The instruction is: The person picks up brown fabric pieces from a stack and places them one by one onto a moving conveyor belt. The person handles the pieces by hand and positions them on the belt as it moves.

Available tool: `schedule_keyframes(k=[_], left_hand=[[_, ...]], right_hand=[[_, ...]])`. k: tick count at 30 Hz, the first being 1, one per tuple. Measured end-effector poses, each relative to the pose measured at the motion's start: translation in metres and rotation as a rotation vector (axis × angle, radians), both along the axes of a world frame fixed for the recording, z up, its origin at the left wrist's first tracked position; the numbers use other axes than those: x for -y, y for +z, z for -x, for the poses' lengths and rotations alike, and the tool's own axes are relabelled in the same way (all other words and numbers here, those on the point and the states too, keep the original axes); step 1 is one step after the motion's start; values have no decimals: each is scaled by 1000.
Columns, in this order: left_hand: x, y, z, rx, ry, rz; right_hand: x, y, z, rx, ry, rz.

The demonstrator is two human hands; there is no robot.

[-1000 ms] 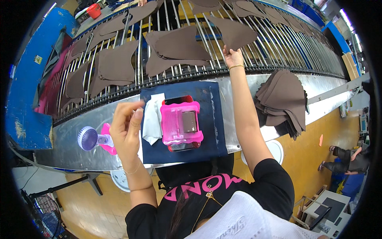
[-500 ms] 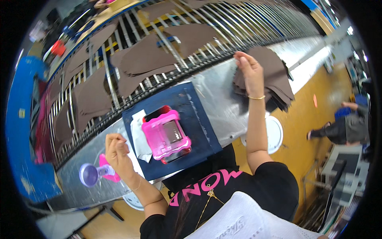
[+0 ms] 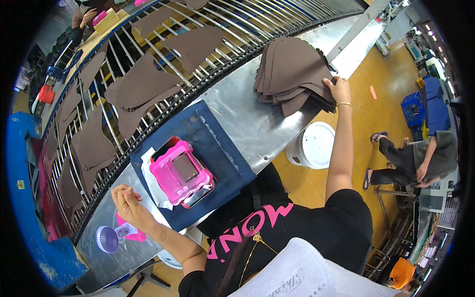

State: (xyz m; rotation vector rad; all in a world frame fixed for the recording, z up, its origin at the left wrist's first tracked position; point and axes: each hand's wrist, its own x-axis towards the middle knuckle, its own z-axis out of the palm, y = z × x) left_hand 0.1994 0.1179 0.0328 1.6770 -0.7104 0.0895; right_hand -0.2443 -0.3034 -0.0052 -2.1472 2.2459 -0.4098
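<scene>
Hiding most of a red-and-black item (image 3: pixel 174 141) beneath it, a pink plastic tray (image 3: pixel 161 173) carries a dark brown block (image 3: pixel 184 167) and covers part of a white cloth (image 3: pixel 154 185) on a navy sheet (image 3: pixel 232 157). The lower layers of the fanned stack of dark brown cut pieces (image 3: pixel 292 64) are largely covered; it lies on the metal surface (image 3: pixel 237 106), beside the rod rack (image 3: pixel 166 58) that bears similar pieces. Of the two hands, the right hand (image 3: pixel 339 90) rests bent-fingered on the stack's near right edge; whether it pinches a piece I cannot tell. The left hand (image 3: pixel 127 200) hovers loosely curled near a purple handheld fan (image 3: pixel 107 239), and whether its fingertips meet is unclear. Pink lettering crosses the wearer's black shirt (image 3: pixel 316 222), tilted in view; pale grey script marks white fabric (image 3: pixel 302 262) at the lower edge. A sticker (image 3: pixel 20 184) on the blue machine (image 3: pixel 24 222) is too small to read.
</scene>
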Motion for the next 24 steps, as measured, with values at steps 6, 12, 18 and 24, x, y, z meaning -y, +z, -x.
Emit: schedule_keyframes(k=[6,12,18,24], left_hand=[[-5,3,0,20,34,-69],[8,0,-2,-7,91,89],[9,12,-1,10,-94,79],[7,27,0,-520,-423,421]], right_hand=[[2,30,2,-164,35,-28],[-51,109,-46,260,326,222],[-111,142,-133,1042,626,164],[-176,119,-231,1512,1013,-171]])
